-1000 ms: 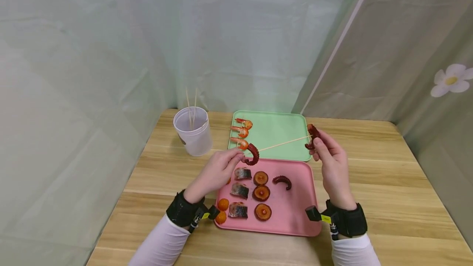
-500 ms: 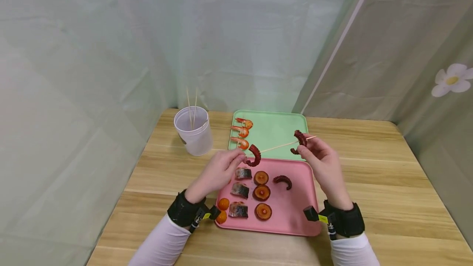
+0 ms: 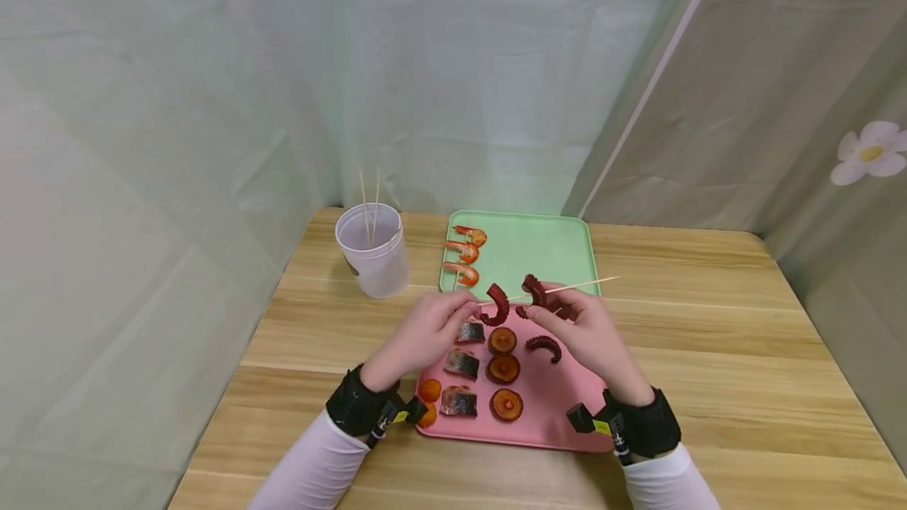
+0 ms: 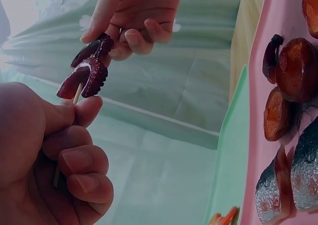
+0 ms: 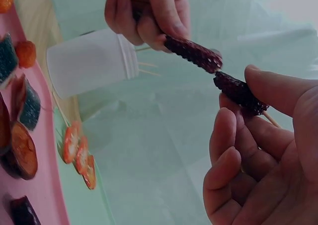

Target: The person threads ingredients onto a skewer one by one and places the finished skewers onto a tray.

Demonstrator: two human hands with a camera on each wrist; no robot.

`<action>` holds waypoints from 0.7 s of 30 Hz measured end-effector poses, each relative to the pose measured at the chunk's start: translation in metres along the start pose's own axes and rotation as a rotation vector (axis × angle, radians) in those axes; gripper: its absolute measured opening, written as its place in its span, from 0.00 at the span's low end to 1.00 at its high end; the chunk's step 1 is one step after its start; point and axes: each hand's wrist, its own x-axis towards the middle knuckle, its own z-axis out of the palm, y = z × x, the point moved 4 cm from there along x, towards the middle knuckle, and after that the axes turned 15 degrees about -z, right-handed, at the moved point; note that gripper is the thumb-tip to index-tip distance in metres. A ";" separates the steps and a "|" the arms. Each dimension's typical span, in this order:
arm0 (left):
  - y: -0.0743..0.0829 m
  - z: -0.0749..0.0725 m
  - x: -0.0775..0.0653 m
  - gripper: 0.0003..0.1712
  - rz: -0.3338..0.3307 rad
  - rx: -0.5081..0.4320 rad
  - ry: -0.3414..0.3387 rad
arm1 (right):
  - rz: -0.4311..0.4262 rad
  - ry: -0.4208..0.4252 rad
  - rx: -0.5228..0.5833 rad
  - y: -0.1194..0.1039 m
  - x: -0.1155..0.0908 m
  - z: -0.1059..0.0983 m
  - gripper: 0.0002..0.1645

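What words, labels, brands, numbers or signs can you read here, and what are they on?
No readable text.
Left yellow label, by the left wrist strap: too small to read.
Right yellow label, by the right wrist strap: too small to read.
Dark mark on the white bucket: too unclear.

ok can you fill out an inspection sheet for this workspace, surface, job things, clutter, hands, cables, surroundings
Surface: wood-grain table; pink tray nearer the person, green tray behind it
Job's things: skewer through two tentacle pieces, held in the air; a third tentacle piece, fish pieces, mushrooms and orange balls on the pink tray; three shrimps on the green tray; sticks in a whitish cup
Clutter: nothing seen
Left hand: grips the skewer
Right hand: pinches the tentacle piece farther from the left hand
Cables: nothing seen on the table; cannot tell if the wrist cameras have leads
Surroundings: pale curtains behind and at the sides, flower motif at the far right
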 end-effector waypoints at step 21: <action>0.004 0.000 -0.001 0.10 0.012 0.004 -0.013 | 0.014 -0.042 0.021 0.001 -0.001 0.008 0.17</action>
